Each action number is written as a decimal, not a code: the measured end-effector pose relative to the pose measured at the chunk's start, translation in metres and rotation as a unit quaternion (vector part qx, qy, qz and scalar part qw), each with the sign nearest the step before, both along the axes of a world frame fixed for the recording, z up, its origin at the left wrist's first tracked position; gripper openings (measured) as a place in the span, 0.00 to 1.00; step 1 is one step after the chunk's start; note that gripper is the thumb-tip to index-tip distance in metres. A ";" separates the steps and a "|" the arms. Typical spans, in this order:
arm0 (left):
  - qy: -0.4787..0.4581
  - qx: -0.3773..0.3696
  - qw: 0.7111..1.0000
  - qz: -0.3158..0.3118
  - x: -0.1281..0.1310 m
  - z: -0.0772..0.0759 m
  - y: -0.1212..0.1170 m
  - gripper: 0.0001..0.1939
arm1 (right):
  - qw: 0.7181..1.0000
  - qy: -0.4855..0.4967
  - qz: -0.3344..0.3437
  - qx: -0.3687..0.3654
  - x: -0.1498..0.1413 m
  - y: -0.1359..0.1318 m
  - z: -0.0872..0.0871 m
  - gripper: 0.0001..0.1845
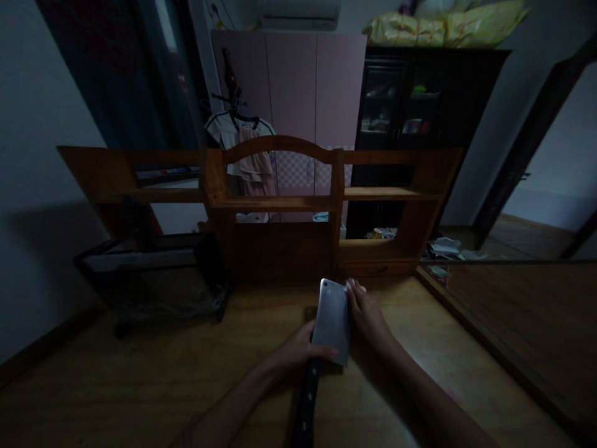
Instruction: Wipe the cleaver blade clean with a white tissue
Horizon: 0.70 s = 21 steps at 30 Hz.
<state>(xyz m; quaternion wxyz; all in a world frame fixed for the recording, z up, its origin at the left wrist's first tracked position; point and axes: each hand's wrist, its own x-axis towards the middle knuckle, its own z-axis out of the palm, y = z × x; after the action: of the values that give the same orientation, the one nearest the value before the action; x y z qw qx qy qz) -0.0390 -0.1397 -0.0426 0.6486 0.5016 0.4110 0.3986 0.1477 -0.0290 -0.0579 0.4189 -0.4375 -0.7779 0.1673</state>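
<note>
A cleaver [332, 320] with a broad grey blade and a black riveted handle is held above the wooden surface, blade pointing away from me and handle toward me. My left hand [303, 348] grips the lower blade close to the handle, its thumb lying across the flat face. At the blade's right edge, near the far corner, my right hand [366, 308] has its fingers pinched on a small white cloth or tissue [361, 287]. The picture is dark, so I cannot make out the cloth's full shape.
Behind the cleaver stands a wooden shelf unit [275, 202] with an arched top. A black-framed box [153, 274] sits on the left of the wooden surface [196, 373]. A raised wooden edge [485, 348] runs along the right. Farther back are pink cabinets [291, 93] and hanging clothes [247, 149].
</note>
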 end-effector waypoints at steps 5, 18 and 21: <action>-0.010 -0.006 1.000 0.008 0.002 0.001 -0.001 0.32 | 0.995 0.066 0.004 0.069 0.001 -0.012 0.026 0.26; -0.009 0.029 0.999 0.012 0.001 -0.008 0.007 0.32 | 0.963 -0.151 0.199 0.105 -0.032 -0.047 0.032 0.28; -0.004 0.032 0.999 0.016 0.001 -0.008 0.007 0.32 | 0.962 -0.164 0.187 0.113 -0.030 -0.046 0.032 0.28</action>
<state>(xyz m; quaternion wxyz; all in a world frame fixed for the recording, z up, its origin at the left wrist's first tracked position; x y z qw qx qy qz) -0.0378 -0.1327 -0.0504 0.6276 0.5136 0.4032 0.4239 0.1173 -0.0747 -0.0257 0.2932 -0.2553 -0.9178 0.0802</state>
